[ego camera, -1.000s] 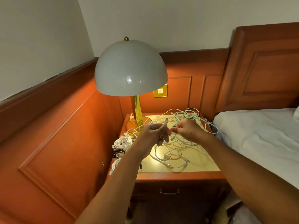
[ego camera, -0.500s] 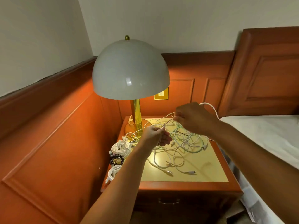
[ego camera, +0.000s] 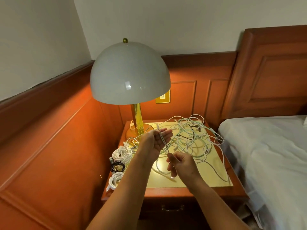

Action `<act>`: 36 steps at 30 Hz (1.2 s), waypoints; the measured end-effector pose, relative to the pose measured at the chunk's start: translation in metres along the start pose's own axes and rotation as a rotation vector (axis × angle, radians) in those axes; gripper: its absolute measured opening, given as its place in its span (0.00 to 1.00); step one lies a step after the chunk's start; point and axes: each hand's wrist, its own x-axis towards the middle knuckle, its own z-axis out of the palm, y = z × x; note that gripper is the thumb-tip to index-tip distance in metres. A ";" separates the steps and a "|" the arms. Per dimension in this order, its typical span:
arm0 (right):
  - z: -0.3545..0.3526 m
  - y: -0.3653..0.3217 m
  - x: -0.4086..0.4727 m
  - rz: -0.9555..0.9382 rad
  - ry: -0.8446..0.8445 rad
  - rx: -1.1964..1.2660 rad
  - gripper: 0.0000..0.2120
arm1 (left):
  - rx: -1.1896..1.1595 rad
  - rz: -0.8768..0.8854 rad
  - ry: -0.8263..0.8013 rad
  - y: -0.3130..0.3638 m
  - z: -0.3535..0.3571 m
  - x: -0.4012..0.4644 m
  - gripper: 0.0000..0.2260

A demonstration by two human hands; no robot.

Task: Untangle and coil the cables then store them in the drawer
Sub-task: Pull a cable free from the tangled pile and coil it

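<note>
Both hands on one thin white cable (ego camera: 163,143) above the wooden nightstand (ego camera: 191,190)

Left hand (ego camera: 157,141) is palm-up, fingers loosely spread, cable running across it; right hand (ego camera: 180,164) pinches the cable lower down. Tangled pile of white and pale-green cables (ego camera: 191,138) sits behind, near the white dome lamp (ego camera: 130,73).

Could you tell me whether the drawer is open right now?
No, the drawer sits flush in the nightstand front, its handle in line with the wood.

Both hands (ego camera: 159,141) (ego camera: 180,163) w/ white cable (ego camera: 163,143)
</note>
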 end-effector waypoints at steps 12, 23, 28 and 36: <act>-0.009 -0.004 0.064 0.073 -0.151 -0.249 0.14 | 0.205 0.087 -0.205 0.029 -0.008 -0.019 0.14; -0.035 -0.130 0.099 -0.418 -0.082 -0.929 0.06 | 0.745 0.110 -0.201 0.020 -0.014 -0.002 0.13; -0.025 -0.129 0.072 -0.458 -0.039 -0.942 0.08 | 0.517 0.118 -0.076 0.025 -0.014 0.011 0.12; 0.018 -0.043 0.013 -0.193 -0.093 -0.077 0.12 | 0.157 0.018 -0.012 0.033 -0.014 0.013 0.16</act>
